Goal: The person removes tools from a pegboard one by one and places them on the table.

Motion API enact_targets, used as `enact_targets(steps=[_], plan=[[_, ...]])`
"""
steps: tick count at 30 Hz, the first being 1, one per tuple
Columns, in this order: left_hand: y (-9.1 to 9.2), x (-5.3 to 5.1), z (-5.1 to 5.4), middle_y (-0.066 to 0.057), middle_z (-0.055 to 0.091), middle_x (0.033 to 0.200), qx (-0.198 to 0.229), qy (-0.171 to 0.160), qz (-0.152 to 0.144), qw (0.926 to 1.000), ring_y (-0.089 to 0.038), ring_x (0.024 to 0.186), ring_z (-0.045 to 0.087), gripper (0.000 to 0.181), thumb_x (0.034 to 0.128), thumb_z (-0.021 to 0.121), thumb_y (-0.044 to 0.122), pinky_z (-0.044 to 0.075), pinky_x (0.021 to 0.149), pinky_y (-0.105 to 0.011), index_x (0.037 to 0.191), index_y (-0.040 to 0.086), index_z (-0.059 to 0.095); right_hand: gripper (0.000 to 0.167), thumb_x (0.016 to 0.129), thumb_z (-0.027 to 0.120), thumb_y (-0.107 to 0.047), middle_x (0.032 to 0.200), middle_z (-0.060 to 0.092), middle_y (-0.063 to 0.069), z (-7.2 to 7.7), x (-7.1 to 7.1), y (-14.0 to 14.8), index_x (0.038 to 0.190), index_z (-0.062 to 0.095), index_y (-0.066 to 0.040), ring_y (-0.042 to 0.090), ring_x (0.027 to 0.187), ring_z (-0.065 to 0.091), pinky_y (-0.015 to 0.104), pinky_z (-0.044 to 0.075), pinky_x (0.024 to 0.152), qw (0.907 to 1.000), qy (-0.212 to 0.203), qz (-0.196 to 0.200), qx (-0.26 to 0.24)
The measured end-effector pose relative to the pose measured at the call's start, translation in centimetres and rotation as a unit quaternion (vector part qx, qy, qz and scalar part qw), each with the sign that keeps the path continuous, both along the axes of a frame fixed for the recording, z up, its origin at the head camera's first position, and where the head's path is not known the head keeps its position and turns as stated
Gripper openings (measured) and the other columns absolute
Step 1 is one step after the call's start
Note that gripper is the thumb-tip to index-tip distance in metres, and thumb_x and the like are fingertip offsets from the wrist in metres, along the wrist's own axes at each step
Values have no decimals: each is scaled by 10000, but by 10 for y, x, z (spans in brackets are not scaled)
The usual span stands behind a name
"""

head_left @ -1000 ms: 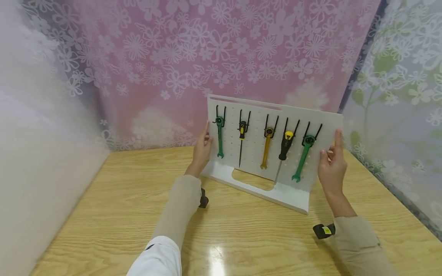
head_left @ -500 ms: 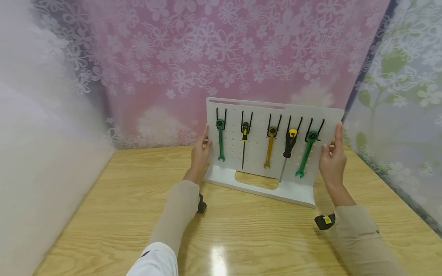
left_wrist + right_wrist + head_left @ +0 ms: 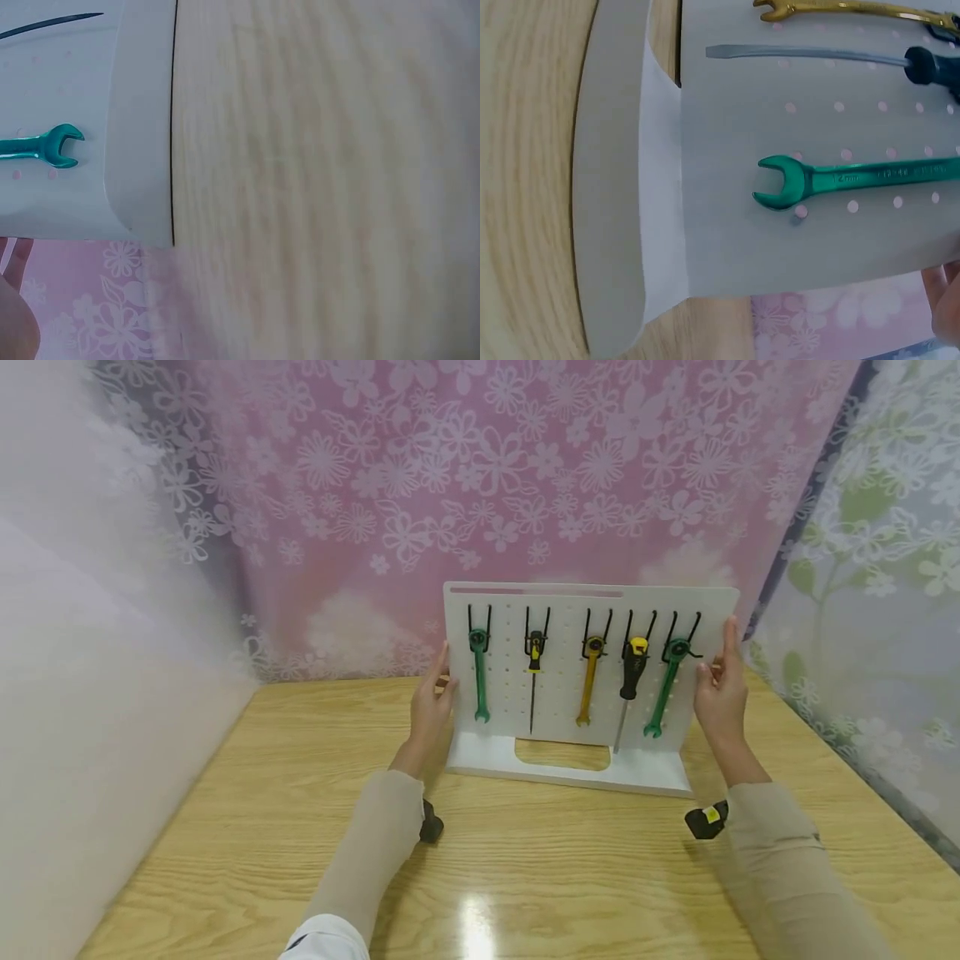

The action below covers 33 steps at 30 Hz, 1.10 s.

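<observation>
A white pegboard stand (image 3: 562, 702) stands upright on the table, its base toward me. My left hand (image 3: 430, 714) grips its left edge and my right hand (image 3: 722, 697) grips its right edge; fingers behind the board are partly hidden. From black hooks hang, left to right, a green wrench (image 3: 480, 681), a small black-and-yellow screwdriver (image 3: 535, 652), a gold wrench (image 3: 590, 681), a larger screwdriver (image 3: 633, 672) and another green wrench (image 3: 664, 693). In the right wrist view, that last green wrench (image 3: 855, 178) shows its open end below the larger screwdriver's flat tip (image 3: 727, 51).
The wood-grain table (image 3: 525, 860) extends around the stand. Pink floral curtain (image 3: 480, 485) hangs behind it, with pale flowered cloth (image 3: 885, 593) at right and a white surface (image 3: 112, 652) at left. Black wrist devices (image 3: 707, 820) sit on both wrists.
The pegboard stand has turned: its right side went back and its left side came forward, so it faces me more squarely. Both hands moved with its edges. The tools stayed on their hooks.
</observation>
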<state>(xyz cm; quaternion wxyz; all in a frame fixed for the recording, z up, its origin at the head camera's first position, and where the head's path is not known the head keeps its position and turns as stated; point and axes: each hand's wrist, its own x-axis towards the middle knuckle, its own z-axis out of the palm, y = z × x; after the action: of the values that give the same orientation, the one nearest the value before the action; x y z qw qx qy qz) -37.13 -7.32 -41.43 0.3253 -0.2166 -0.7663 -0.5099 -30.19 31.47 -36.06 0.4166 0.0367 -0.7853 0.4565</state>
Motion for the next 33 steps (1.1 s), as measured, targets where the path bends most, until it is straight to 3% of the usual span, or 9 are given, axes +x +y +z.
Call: enact_targets(steps=[2,5,8,12,17,21,24,27,33], plan=[[-1,3,-1,-145,598,995,28,92,-22,10000,-245,780,587,565,883,590,57,514,690,-332,1405,147,392,661,928,448,70,1159,447,-64,0,-3,4,1468,216,-233,64,750,368,134,341,664,9996,-33,213,-159],[-1,7,-2,-153,598,964,42,248,-103,9996,-248,752,587,558,880,591,55,516,671,-331,1399,118,398,655,924,468,63,938,421,-67,-1,-7,8,1455,249,-251,49,720,382,128,355,649,9974,-59,473,-531],[-1,12,-4,-152,601,942,44,337,-152,9993,-246,730,581,558,873,596,60,515,638,-313,1394,90,398,637,911,488,75,878,439,-51,2,-8,8,1442,289,-217,49,724,407,125,366,670,9950,31,602,-795],[0,18,-5,-158,604,935,118,418,-220,9988,-262,720,577,551,869,600,54,512,604,-327,1384,56,403,607,902,497,88,881,464,-32,9,-2,2,1427,320,-161,58,765,435,121,373,699,9937,72,660,-901],[0,20,-5,-158,603,951,128,504,-193,9985,-258,731,584,549,870,599,56,515,613,-334,1384,60,405,571,906,504,64,936,479,-28,9,4,1,1392,397,-215,40,854,482,101,403,739,9870,-286,687,-1423],[1,36,11,-208,589,919,152,632,-145,9978,-307,714,580,541,840,604,-51,514,616,-379,1347,-25,417,513,878,534,91,931,536,-1,-3,0,4,1307,516,-190,36,806,556,106,450,695,9741,-288,795,-2097],[2,47,23,-262,577,896,236,777,-216,9965,-371,694,568,520,805,596,-143,503,605,-443,1295,-112,424,488,842,567,125,895,567,21,-7,-2,2,1248,569,-146,53,750,584,106,467,658,9626,-47,921,-2547],[-1,48,25,-273,575,895,319,777,-315,9960,-384,690,562,515,800,594,-156,502,599,-454,1285,-125,423,462,820,588,138,875,577,39,-5,-1,-4,1216,584,-101,81,738,590,110,473,654,9544,149,984,-2816],[-6,49,24,-277,572,901,325,687,-376,9964,-389,701,562,527,794,598,-163,509,617,-429,1289,-117,424,438,801,605,148,847,590,45,-4,-3,-8,1171,614,-86,93,700,590,120,481,631,9482,281,974,-3011]])
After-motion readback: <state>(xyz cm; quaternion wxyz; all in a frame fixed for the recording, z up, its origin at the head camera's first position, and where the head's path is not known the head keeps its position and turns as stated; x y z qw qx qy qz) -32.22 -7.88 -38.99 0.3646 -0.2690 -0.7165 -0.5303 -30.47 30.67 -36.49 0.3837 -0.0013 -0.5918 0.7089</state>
